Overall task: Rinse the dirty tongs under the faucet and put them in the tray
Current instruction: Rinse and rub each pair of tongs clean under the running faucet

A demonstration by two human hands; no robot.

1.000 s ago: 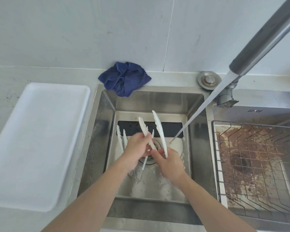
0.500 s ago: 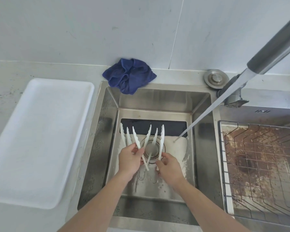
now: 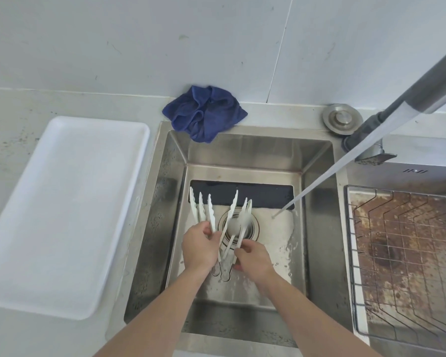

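Note:
Several white plastic tongs lie at the bottom of the steel sink (image 3: 317,161), tips pointing away from me. My left hand (image 3: 200,247) grips one pair in the left group of tongs (image 3: 200,210). My right hand (image 3: 252,257) pinches the handles of the right group of tongs (image 3: 238,215) over the drain. The grey faucet (image 3: 422,83) reaches in from the upper right. Its water stream (image 3: 332,173) hits the sink floor right of the tongs, not touching them. The white tray (image 3: 62,210) sits on the counter left of the sink.
A crumpled blue cloth (image 3: 204,112) hangs over the sink's back rim. A round metal cap (image 3: 341,118) lies by the faucet base. A wire basket (image 3: 407,253) sits in the stained right basin. A tiled wall stands behind.
Both hands have lowered the tongs they held up a second ago down to the sink floor by the drain. The view has shifted slightly left.

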